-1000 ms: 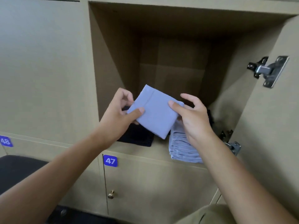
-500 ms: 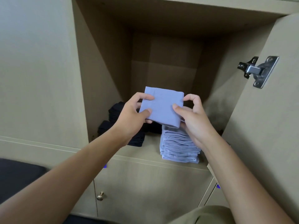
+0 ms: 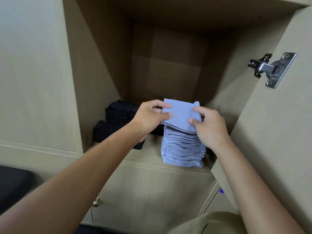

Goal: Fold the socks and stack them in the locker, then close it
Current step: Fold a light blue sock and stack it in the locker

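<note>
A folded light-blue sock [image 3: 180, 114] is held flat just on top of a stack of folded light-blue socks [image 3: 183, 149] on the locker shelf [image 3: 146, 154]. My left hand [image 3: 150, 117] pinches the sock's left edge and my right hand [image 3: 207, 125] pinches its right edge. To the left in the locker lie piles of folded dark socks [image 3: 116, 114], partly hidden by my left forearm. The locker door [image 3: 276, 132] stands open at the right.
A metal hinge [image 3: 271, 68] sits on the inside of the open door. Below the shelf is a shut locker door with a small brass knob [image 3: 96, 202]. A dark cushioned surface [image 3: 13, 183] lies at the lower left.
Both hands carried the folded blue sock forward and down into the locker, from tilted in front of the opening to flat on the blue stack. The view moved closer.
</note>
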`<state>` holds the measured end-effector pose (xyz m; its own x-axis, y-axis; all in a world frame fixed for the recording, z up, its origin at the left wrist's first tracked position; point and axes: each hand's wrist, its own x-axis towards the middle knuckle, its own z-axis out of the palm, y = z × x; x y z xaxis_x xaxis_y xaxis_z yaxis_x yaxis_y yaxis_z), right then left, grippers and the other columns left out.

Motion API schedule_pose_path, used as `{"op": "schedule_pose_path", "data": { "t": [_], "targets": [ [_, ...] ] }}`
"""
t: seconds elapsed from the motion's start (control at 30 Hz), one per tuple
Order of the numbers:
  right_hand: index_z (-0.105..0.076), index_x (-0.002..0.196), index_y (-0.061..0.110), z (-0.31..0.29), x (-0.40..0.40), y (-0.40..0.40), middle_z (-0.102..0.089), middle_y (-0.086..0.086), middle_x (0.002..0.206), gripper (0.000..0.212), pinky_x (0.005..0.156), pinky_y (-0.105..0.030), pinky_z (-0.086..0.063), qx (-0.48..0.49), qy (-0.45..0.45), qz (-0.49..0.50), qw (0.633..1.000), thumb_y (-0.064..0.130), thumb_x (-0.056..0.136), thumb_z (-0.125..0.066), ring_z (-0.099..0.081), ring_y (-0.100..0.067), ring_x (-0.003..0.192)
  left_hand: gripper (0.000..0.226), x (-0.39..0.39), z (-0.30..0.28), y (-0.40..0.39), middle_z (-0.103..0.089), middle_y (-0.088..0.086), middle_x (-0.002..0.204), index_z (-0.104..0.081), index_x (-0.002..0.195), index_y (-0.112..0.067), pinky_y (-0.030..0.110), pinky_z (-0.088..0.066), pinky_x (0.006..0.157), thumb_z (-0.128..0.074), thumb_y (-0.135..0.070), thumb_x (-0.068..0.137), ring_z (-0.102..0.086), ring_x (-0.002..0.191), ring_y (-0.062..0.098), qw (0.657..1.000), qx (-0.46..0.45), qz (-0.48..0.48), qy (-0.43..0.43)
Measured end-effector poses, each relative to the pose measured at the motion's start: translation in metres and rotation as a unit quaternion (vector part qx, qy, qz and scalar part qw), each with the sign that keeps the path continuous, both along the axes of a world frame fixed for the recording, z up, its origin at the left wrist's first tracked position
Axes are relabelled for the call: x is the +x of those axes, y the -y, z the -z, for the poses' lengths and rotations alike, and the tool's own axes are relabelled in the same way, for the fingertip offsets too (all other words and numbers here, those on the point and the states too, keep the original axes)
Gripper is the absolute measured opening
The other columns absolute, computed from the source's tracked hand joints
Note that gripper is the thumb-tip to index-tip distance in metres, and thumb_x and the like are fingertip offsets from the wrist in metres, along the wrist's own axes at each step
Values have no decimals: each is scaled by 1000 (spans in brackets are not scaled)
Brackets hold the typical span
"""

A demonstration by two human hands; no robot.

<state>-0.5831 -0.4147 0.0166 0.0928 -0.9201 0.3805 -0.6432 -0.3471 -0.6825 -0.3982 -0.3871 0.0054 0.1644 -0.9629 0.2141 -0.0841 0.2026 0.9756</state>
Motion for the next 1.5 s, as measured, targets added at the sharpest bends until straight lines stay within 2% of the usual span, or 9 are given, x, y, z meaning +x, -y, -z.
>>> {"op": "schedule_pose_path", "data": {
  "t": [0.13,0.33,0.53,0.63,0.8,0.9,1.03,1.17,1.5],
  "targets": [
    [-55,145,14,2,-5,6,-58,-10,140,47,89,-20,-33,18,-29,32,999,17,99,-64,-55,-26,125,24,-6,11,11,-77,9,89,-72,110,-10,30,-59,85,-80,-9,87,-73,93,25,999,35,9,-6],
    [-55,144,15,10,-8,13,-58,-13,140,43,100,-29,-37,42,-94,22,994,23,103,-58,-49,-31,131,28,-5,18,18,-70,23,115,-75,104,-13,23,-59,76,-88,-17,79,-69,86,21,998,56,-1,13],
    [-51,145,14,17,-6,22,-47,-13,148,42,112,-40,-34,93,-196,51,975,32,109,-40,-39,-34,138,20,-4,22,17,-69,5,98,-76,106,-19,23,-51,65,-79,-29,88,-60,76,13,992,89,25,85],
    [-57,131,6,22,-6,26,-50,-16,139,41,105,-40,-39,99,-228,57,967,33,109,-36,-44,-36,129,20,-8,23,16,-71,4,109,-75,109,-25,22,-51,63,-72,-36,93,-66,93,16,987,89,21,131],
    [-58,132,3,25,-6,24,-52,-15,139,46,108,-43,-39,70,-219,49,972,37,107,-39,-44,-36,129,32,-11,23,12,-68,3,112,-71,117,-23,38,-58,96,-76,-37,89,-68,103,19,986,76,14,146],
    [-62,134,8,25,-6,21,-55,-11,141,44,111,-40,-39,18,-161,46,986,37,104,-51,-45,-32,132,31,-5,18,1,-64,-4,114,-69,119,-22,36,-54,100,-74,-35,91,-62,111,12,984,53,6,167],
    [-70,115,16,18,0,9,-63,-1,124,23,91,-28,-38,-75,-99,27,992,29,99,-59,-50,-22,123,24,9,5,-21,-68,-6,110,-69,115,-23,22,-52,79,-71,-33,94,-63,99,3,976,12,-17,218],
    [-68,96,24,12,18,-10,-62,10,110,9,82,-23,-29,-120,-101,-26,987,26,98,-60,-44,-14,114,18,30,-3,-50,-72,-11,95,-70,109,-25,16,-48,77,-71,-34,94,-66,86,2,957,0,-47,287],
    [-67,93,24,17,69,-66,-65,16,80,6,67,-19,-45,-63,-41,-222,972,19,93,-65,-56,-8,73,11,89,14,-129,-71,-15,77,-69,85,-28,28,-53,76,-69,-36,93,-65,79,3,888,58,-89,448]
  ]
}}
